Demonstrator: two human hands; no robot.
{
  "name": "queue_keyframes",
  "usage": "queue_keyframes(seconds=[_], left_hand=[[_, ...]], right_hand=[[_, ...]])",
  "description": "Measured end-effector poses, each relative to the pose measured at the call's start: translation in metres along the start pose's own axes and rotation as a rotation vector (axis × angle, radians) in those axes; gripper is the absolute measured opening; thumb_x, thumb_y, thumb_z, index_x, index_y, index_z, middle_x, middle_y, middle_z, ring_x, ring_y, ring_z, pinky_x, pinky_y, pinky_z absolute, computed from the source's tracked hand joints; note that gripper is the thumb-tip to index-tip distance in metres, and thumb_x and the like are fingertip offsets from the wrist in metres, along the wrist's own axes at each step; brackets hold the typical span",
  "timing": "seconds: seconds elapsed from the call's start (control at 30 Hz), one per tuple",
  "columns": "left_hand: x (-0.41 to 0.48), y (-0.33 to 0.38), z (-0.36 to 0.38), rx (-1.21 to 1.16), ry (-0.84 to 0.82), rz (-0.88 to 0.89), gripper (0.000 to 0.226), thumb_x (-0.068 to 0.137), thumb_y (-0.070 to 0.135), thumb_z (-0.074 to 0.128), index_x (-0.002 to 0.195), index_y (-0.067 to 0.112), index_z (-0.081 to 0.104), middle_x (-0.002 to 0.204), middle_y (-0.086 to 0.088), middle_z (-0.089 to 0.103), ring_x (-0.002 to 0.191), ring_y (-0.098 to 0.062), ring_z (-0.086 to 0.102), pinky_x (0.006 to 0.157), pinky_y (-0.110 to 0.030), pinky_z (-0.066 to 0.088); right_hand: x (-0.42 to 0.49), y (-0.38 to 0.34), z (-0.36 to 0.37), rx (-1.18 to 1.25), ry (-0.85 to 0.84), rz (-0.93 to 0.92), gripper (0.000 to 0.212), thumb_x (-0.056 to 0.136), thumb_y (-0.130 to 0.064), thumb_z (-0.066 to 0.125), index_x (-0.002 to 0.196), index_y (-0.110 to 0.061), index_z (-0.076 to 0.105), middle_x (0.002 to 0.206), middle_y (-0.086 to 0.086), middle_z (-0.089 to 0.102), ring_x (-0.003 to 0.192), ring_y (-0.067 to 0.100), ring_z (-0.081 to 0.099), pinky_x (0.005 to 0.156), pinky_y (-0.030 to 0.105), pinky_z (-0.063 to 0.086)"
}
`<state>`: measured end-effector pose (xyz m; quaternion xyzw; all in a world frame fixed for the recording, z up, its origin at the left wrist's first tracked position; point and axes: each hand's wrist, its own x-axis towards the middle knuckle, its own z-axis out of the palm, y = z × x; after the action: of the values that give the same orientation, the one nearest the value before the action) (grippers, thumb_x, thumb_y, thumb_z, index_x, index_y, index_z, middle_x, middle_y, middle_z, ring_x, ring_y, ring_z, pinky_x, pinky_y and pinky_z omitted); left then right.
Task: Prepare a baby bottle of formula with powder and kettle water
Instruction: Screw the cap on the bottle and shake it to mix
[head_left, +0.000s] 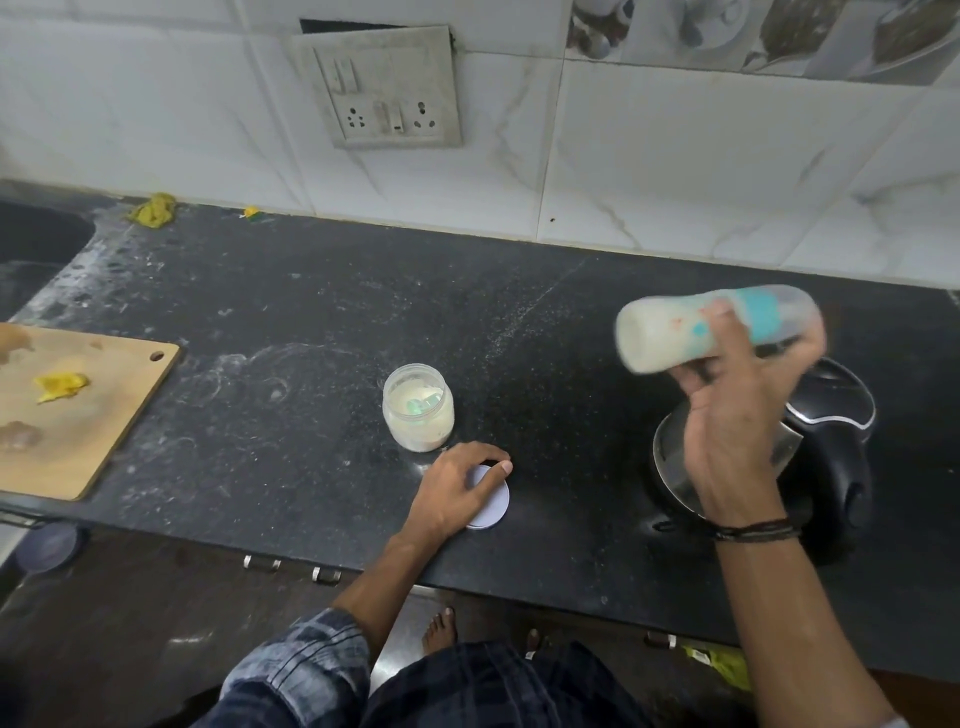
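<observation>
My right hand (737, 415) grips a baby bottle (670, 335) lying almost sideways in the air, blurred, full of milky white liquid, with a teal collar and clear cap at its right end. Below that hand stands a black electric kettle (831, 447) with its lid up and steel inside showing. An open clear jar of white powder (418, 408) with a pale green scoop inside stands mid-counter. In front of the jar, my left hand (457, 491) rests on the jar's white round lid (493, 501), fingers curled over its edge.
A black stone counter (291, 322) runs under a white tiled wall with a socket plate (382, 88). A wooden cutting board (78, 410) with yellow scraps lies at the left edge. A dark sink (36, 234) sits far left. Bare feet show below the counter.
</observation>
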<state>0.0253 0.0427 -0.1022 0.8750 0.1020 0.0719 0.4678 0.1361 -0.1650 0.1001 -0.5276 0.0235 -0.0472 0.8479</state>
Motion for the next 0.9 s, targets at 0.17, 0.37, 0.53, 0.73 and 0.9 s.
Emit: queue_keyframes(seconds=[0.17,0.37,0.53,0.73,0.9], left_hand=[[0.001,0.001,-0.001,-0.009,-0.008,0.008,0.026,0.095,0.045,0.060,0.105,0.029,0.076,0.110,0.020,0.073,0.107,0.000,0.062,0.100,-0.029,0.046],[0.000,-0.001,-0.001,-0.005,-0.010,0.016,0.024,0.095,0.045,0.061,0.106,0.029,0.076,0.110,0.020,0.073,0.107,0.000,0.062,0.099,-0.029,0.047],[0.000,0.001,-0.001,0.007,0.000,0.019,0.016,0.098,0.038,0.065,0.106,0.029,0.076,0.110,0.020,0.073,0.107,0.001,0.062,0.099,-0.027,0.046],[0.000,0.001,-0.003,0.006,-0.014,0.021,0.017,0.098,0.038,0.065,0.107,0.029,0.076,0.111,0.020,0.072,0.108,0.001,0.061,0.099,-0.025,0.045],[0.000,-0.001,-0.001,0.002,-0.003,0.021,0.020,0.097,0.042,0.062,0.107,0.031,0.075,0.111,0.020,0.072,0.108,0.001,0.061,0.098,-0.026,0.046]], right_hand=[[0.002,-0.007,-0.007,0.035,0.006,-0.016,0.064,0.091,-0.008,0.072,0.144,-0.017,0.036,0.118,0.003,0.068,0.100,0.020,0.072,0.071,0.038,0.061],[0.002,-0.001,-0.006,-0.100,-0.132,-0.025,0.074,0.087,-0.003,0.075,0.147,-0.019,0.034,0.117,0.005,0.068,0.098,0.023,0.071,0.066,0.032,0.059],[0.001,-0.003,0.000,0.135,0.070,-0.055,0.071,0.093,-0.013,0.072,0.148,-0.018,0.027,0.131,0.008,0.060,0.116,0.025,0.069,0.080,0.047,0.060],[0.000,-0.009,-0.001,0.012,-0.037,-0.070,0.069,0.090,-0.006,0.073,0.145,-0.019,0.032,0.120,0.002,0.067,0.105,0.023,0.070,0.074,0.040,0.060],[0.003,-0.006,0.001,-0.084,-0.111,-0.032,0.067,0.090,-0.004,0.073,0.141,-0.025,0.035,0.117,0.000,0.068,0.103,0.020,0.071,0.075,0.039,0.062]])
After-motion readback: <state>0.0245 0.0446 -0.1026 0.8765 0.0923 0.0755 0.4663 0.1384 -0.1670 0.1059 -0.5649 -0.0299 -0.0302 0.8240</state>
